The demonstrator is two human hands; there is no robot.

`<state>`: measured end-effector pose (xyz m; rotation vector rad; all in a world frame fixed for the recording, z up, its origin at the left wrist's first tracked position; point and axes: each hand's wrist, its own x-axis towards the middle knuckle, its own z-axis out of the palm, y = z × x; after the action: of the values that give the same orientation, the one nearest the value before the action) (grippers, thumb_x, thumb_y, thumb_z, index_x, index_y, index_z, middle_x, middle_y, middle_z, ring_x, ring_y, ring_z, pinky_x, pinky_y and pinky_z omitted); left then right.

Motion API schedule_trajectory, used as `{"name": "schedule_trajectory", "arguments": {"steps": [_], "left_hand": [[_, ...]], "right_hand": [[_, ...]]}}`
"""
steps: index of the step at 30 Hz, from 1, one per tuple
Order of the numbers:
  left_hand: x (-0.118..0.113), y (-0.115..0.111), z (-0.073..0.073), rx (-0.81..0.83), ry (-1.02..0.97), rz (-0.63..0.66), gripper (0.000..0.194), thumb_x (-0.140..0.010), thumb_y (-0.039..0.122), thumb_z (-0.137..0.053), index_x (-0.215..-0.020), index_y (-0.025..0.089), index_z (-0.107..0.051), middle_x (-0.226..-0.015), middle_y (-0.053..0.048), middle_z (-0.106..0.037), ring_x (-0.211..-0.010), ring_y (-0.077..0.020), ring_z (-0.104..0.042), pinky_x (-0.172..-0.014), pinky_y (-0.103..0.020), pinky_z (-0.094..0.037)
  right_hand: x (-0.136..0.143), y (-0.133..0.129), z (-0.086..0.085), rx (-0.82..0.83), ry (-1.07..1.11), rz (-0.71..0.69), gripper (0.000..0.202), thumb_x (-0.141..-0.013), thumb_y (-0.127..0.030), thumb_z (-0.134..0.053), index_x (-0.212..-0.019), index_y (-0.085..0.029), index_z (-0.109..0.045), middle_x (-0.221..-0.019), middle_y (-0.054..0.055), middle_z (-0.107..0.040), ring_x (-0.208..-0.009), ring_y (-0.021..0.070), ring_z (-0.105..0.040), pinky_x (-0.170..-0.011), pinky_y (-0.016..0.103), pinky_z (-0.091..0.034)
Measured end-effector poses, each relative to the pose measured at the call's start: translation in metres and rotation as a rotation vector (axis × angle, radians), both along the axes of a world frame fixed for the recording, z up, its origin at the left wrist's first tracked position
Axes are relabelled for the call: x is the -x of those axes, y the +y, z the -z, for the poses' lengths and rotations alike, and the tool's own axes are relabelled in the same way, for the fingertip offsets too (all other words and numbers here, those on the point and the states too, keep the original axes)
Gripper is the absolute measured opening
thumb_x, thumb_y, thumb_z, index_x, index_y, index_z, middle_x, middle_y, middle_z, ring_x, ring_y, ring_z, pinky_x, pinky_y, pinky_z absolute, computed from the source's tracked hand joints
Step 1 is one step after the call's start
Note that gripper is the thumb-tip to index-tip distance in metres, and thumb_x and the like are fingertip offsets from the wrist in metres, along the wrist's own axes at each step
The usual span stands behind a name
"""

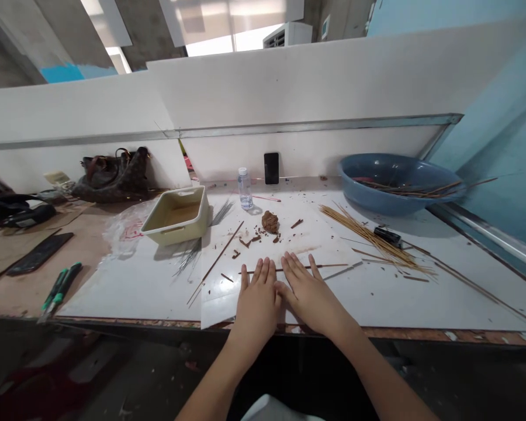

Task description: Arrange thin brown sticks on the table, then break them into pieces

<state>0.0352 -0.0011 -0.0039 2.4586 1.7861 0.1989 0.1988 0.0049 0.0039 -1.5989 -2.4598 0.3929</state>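
Both palms lie flat on the white work surface [127,286], side by side and touching. My left hand [258,295] and my right hand [307,289] press with straight fingers on a thin brown-coated stick [333,266] that runs left to right under the fingertips. Neither hand grips anything. A lump of brown paste [270,221] sits just beyond the hands, with small brown crumbs around it. Another long thin stick [219,260] lies diagonally to the left.
A bundle of bare bamboo sticks [372,237] lies to the right, near a blue basin [394,182] holding more sticks. A cream tray [177,215], a small water bottle [245,188], a phone [271,168], a handbag [114,175] and green-handled tools [61,283] stand left and behind.
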Motion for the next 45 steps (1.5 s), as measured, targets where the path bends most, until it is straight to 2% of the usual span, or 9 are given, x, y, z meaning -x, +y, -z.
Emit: {"name": "schedule_trajectory", "arguments": {"steps": [7, 12, 15, 19, 22, 30, 36, 38, 45], "left_hand": [[0.015, -0.036, 0.010, -0.093, 0.000, 0.087, 0.061, -0.109, 0.024, -0.039, -0.170, 0.015, -0.037, -0.174, -0.012, -0.038, -0.163, -0.0281, -0.036, -0.136, -0.065, -0.019], [0.005, -0.004, 0.002, -0.056, 0.022, 0.012, 0.060, -0.109, 0.024, -0.038, -0.168, 0.013, -0.041, -0.172, -0.016, -0.042, -0.163, -0.0317, -0.036, -0.135, -0.066, -0.021], [0.000, 0.009, -0.001, -0.029, 0.034, -0.034, 0.060, -0.108, 0.024, -0.040, -0.165, 0.006, -0.043, -0.172, -0.018, -0.042, -0.164, -0.0312, -0.033, -0.136, -0.060, -0.023], [0.009, -0.017, 0.008, -0.070, 0.034, 0.010, 0.060, -0.111, 0.028, -0.039, -0.167, 0.006, -0.040, -0.173, -0.017, -0.040, -0.164, -0.0300, -0.035, -0.136, -0.058, -0.027], [0.018, -0.030, 0.014, -0.114, 0.023, 0.056, 0.060, -0.113, 0.033, -0.038, -0.169, 0.011, -0.038, -0.172, -0.016, -0.042, -0.163, -0.0306, -0.037, -0.134, -0.061, -0.029], [0.008, 0.019, -0.004, -0.026, 0.003, -0.049, 0.058, -0.113, 0.033, -0.036, -0.165, 0.007, -0.045, -0.171, -0.018, -0.043, -0.163, -0.0310, -0.036, -0.136, -0.061, -0.022], [0.023, -0.026, 0.008, -0.088, 0.028, 0.026, 0.061, -0.113, 0.035, -0.039, -0.168, 0.011, -0.038, -0.173, -0.015, -0.040, -0.163, -0.0305, -0.036, -0.135, -0.060, -0.026], [0.026, -0.031, 0.009, -0.076, 0.032, 0.037, 0.061, -0.114, 0.036, -0.039, -0.169, 0.010, -0.037, -0.173, -0.015, -0.040, -0.164, -0.0302, -0.036, -0.135, -0.060, -0.027], [0.013, 0.013, -0.013, 0.021, 0.034, -0.049, 0.060, -0.114, 0.033, -0.038, -0.166, 0.004, -0.040, -0.173, -0.019, -0.038, -0.165, -0.0317, -0.032, -0.136, -0.063, -0.020]], "right_hand": [[-0.010, -0.039, 0.012, -0.048, 0.039, -0.033, 0.074, -0.115, -0.058, -0.026, -0.174, -0.013, -0.023, -0.178, 0.013, -0.022, -0.168, 0.0285, -0.019, -0.137, 0.061, -0.013], [-0.008, -0.010, 0.003, 0.001, 0.013, 0.011, 0.077, -0.115, -0.061, -0.023, -0.173, -0.011, -0.024, -0.178, 0.016, -0.023, -0.168, 0.0282, -0.018, -0.137, 0.063, -0.007], [-0.003, 0.002, 0.000, 0.015, -0.012, 0.064, 0.079, -0.114, -0.061, -0.021, -0.173, -0.008, -0.024, -0.179, 0.016, -0.017, -0.169, 0.0284, -0.014, -0.136, 0.063, -0.004], [-0.005, -0.024, 0.007, -0.001, -0.006, 0.038, 0.080, -0.115, -0.059, -0.020, -0.172, -0.004, -0.024, -0.178, 0.016, -0.019, -0.169, 0.0285, -0.013, -0.137, 0.063, -0.005], [-0.012, -0.037, 0.013, -0.015, 0.021, 0.004, 0.076, -0.115, -0.058, -0.023, -0.173, -0.010, -0.024, -0.178, 0.014, -0.022, -0.168, 0.0281, -0.017, -0.137, 0.063, -0.009], [-0.007, 0.013, 0.005, -0.029, -0.044, 0.081, 0.084, -0.114, -0.063, -0.021, -0.171, -0.002, -0.027, -0.178, 0.021, -0.019, -0.168, 0.0303, -0.015, -0.136, 0.063, -0.003], [-0.017, -0.038, 0.020, -0.061, -0.012, 0.027, 0.079, -0.114, -0.062, -0.023, -0.173, -0.010, -0.025, -0.178, 0.016, -0.023, -0.168, 0.0296, -0.018, -0.137, 0.064, -0.008], [-0.021, -0.044, 0.020, -0.056, -0.012, 0.021, 0.077, -0.114, -0.061, -0.025, -0.174, -0.012, -0.024, -0.177, 0.016, -0.025, -0.167, 0.0298, -0.021, -0.137, 0.064, -0.009], [-0.019, 0.014, -0.006, 0.016, -0.053, 0.047, 0.074, -0.115, -0.055, -0.025, -0.171, -0.006, -0.029, -0.175, 0.023, -0.029, -0.167, 0.0316, -0.022, -0.135, 0.065, -0.009]]}}
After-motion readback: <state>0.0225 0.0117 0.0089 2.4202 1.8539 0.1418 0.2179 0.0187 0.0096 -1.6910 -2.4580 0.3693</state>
